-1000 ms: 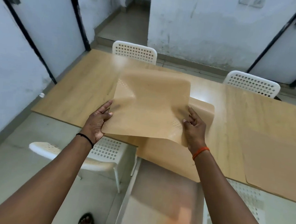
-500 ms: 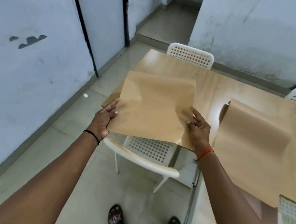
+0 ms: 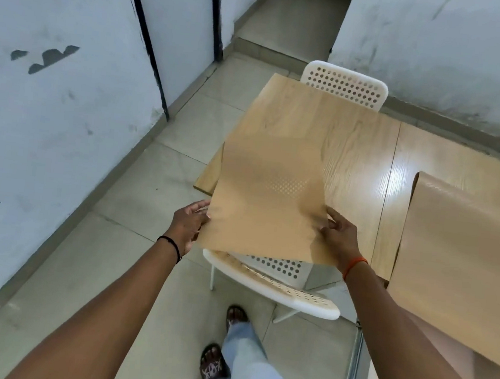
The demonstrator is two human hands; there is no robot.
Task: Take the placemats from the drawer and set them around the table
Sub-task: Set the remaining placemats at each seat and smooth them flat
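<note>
Two hands outstretched, arms extended: left hand (image 3: 188, 225) and right hand (image 3: 340, 236) each pinch mat (image 3: 266, 209) by side edges; grip closed on it. Mat hangs above worktop (image 3: 354, 144) corner, over chair (image 3: 276, 286).

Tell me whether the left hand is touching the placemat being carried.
Touching. The head view shows the left hand gripping the left edge of the placemat, fingers tucked beneath it.
</note>
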